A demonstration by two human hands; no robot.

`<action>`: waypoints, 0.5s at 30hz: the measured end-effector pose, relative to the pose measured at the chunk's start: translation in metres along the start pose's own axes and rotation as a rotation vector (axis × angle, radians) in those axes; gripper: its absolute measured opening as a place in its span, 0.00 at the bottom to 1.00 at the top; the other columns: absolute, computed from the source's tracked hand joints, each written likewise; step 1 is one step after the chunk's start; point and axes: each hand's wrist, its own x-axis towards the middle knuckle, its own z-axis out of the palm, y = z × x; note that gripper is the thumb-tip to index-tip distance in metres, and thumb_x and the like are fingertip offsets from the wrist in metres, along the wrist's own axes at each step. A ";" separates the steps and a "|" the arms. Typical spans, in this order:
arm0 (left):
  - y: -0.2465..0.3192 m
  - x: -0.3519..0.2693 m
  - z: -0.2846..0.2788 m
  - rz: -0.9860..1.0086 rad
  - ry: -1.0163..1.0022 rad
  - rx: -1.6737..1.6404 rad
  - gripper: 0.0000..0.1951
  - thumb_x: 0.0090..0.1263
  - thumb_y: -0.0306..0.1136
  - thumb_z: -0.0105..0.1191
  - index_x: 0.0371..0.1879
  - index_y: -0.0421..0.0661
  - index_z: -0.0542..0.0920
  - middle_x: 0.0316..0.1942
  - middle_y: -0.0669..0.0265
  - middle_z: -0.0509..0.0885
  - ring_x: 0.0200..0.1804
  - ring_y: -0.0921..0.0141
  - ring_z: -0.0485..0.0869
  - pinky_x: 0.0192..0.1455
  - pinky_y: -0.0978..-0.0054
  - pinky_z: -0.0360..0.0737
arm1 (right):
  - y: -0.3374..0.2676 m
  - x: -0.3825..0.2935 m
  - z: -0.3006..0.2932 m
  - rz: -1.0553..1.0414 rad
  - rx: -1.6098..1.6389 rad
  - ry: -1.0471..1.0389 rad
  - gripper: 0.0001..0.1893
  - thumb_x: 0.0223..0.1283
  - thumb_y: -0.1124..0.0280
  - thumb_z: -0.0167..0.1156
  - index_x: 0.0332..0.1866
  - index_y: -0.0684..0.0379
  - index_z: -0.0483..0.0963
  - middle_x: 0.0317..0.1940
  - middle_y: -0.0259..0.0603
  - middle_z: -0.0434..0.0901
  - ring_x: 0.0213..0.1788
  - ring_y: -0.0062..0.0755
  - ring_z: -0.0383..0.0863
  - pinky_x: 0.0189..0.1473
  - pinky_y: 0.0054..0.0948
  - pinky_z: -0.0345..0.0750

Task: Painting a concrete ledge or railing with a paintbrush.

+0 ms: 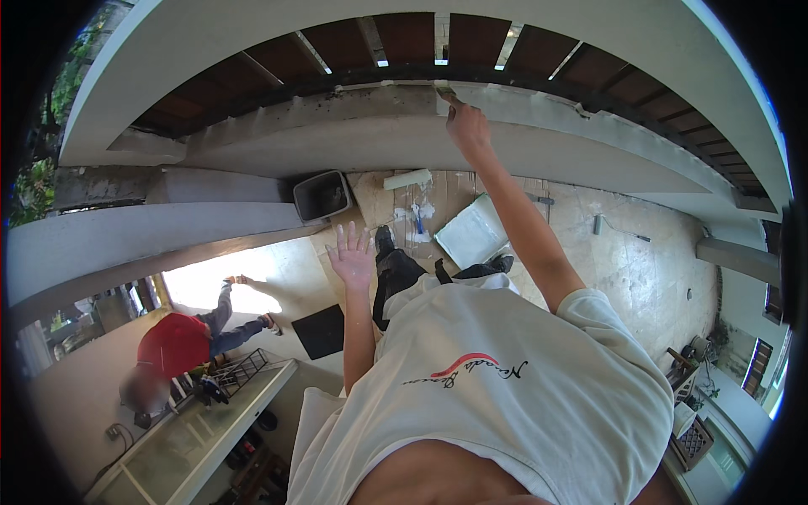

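My right hand reaches forward to the ledge below a row of dark red-brown slats. It grips a small brush, whose tip is at the ledge's upper edge; most of its handle is hidden by my fingers. To the right of the brush the ledge looks paler and smoother; to the left it is greyer, with dark specks. My left hand holds nothing, palm up and fingers spread, with whitish smears on its skin. It is above the floor, left of my shoes.
A white-smeared tray lies between my feet, partly on cardboard. Nearby are a blue-handled tool, a paint roller and a grey bin. A person in red bends at the left beside a metal rack.
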 end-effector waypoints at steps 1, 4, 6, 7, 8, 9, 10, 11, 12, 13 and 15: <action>0.000 0.000 0.000 -0.001 0.005 0.006 0.31 0.62 0.61 0.33 0.62 0.59 0.58 0.63 0.69 0.60 0.63 0.59 0.58 0.65 0.59 0.50 | 0.001 0.000 0.002 -0.012 -0.011 0.001 0.15 0.57 0.67 0.46 0.50 0.49 0.71 0.32 0.51 0.78 0.37 0.49 0.79 0.38 0.41 0.77; 0.001 0.000 -0.001 -0.003 -0.031 0.004 0.31 0.63 0.61 0.32 0.62 0.59 0.58 0.63 0.69 0.59 0.64 0.59 0.57 0.65 0.59 0.50 | 0.002 -0.003 0.001 0.028 -0.016 -0.057 0.14 0.56 0.68 0.46 0.47 0.51 0.72 0.33 0.52 0.78 0.39 0.49 0.78 0.40 0.40 0.77; 0.000 0.002 0.001 -0.009 -0.031 0.006 0.31 0.63 0.61 0.32 0.62 0.59 0.58 0.63 0.69 0.60 0.64 0.59 0.57 0.65 0.59 0.50 | 0.006 -0.005 0.000 0.033 -0.008 -0.068 0.13 0.55 0.69 0.47 0.45 0.53 0.73 0.33 0.52 0.78 0.39 0.48 0.78 0.41 0.40 0.76; -0.001 0.003 0.003 -0.015 -0.029 0.008 0.31 0.63 0.61 0.32 0.62 0.58 0.59 0.63 0.69 0.60 0.63 0.59 0.58 0.65 0.59 0.51 | 0.009 -0.006 -0.002 0.037 0.000 -0.080 0.13 0.54 0.69 0.47 0.42 0.56 0.74 0.33 0.53 0.78 0.40 0.48 0.78 0.42 0.40 0.76; -0.002 0.004 0.005 -0.022 -0.038 0.012 0.31 0.63 0.61 0.32 0.62 0.58 0.59 0.63 0.69 0.60 0.63 0.59 0.58 0.65 0.59 0.51 | 0.013 -0.009 -0.004 0.045 0.001 -0.071 0.13 0.54 0.69 0.47 0.42 0.56 0.74 0.33 0.53 0.78 0.40 0.48 0.78 0.42 0.40 0.76; -0.003 0.005 0.007 -0.019 -0.030 0.005 0.31 0.63 0.61 0.32 0.62 0.58 0.59 0.63 0.69 0.61 0.63 0.59 0.58 0.65 0.59 0.51 | 0.013 -0.016 -0.008 0.061 -0.001 -0.103 0.12 0.53 0.69 0.47 0.39 0.57 0.75 0.34 0.54 0.78 0.41 0.49 0.78 0.42 0.40 0.76; -0.005 0.006 0.010 -0.016 -0.023 -0.002 0.31 0.63 0.61 0.32 0.62 0.58 0.59 0.63 0.69 0.61 0.63 0.58 0.59 0.64 0.59 0.51 | 0.014 -0.023 -0.013 0.080 -0.004 -0.134 0.11 0.52 0.70 0.47 0.36 0.59 0.76 0.34 0.55 0.78 0.41 0.50 0.77 0.43 0.40 0.75; -0.006 0.008 0.013 -0.025 -0.033 0.003 0.31 0.63 0.61 0.32 0.62 0.58 0.59 0.63 0.69 0.61 0.63 0.58 0.59 0.64 0.59 0.51 | 0.020 -0.029 -0.015 0.089 -0.003 -0.123 0.11 0.52 0.70 0.47 0.36 0.59 0.76 0.34 0.55 0.78 0.41 0.50 0.77 0.43 0.40 0.75; -0.007 0.010 0.017 -0.030 -0.043 0.012 0.31 0.63 0.61 0.32 0.62 0.58 0.59 0.62 0.68 0.61 0.63 0.58 0.59 0.64 0.58 0.52 | 0.026 -0.036 -0.016 0.052 0.015 -0.105 0.11 0.52 0.70 0.48 0.35 0.61 0.76 0.33 0.55 0.77 0.40 0.51 0.77 0.42 0.41 0.75; -0.009 0.013 0.020 -0.035 -0.053 0.022 0.31 0.62 0.61 0.33 0.61 0.58 0.59 0.62 0.68 0.62 0.62 0.58 0.60 0.64 0.58 0.52 | 0.032 -0.042 -0.018 0.015 0.032 -0.087 0.11 0.52 0.69 0.48 0.34 0.62 0.75 0.32 0.56 0.77 0.39 0.53 0.77 0.42 0.42 0.75; -0.013 0.017 0.027 -0.047 -0.086 0.048 0.31 0.62 0.61 0.33 0.61 0.58 0.59 0.62 0.68 0.62 0.62 0.58 0.60 0.64 0.58 0.53 | 0.041 -0.056 -0.024 0.046 0.068 -0.066 0.11 0.52 0.69 0.48 0.34 0.62 0.75 0.31 0.56 0.77 0.37 0.54 0.77 0.41 0.43 0.74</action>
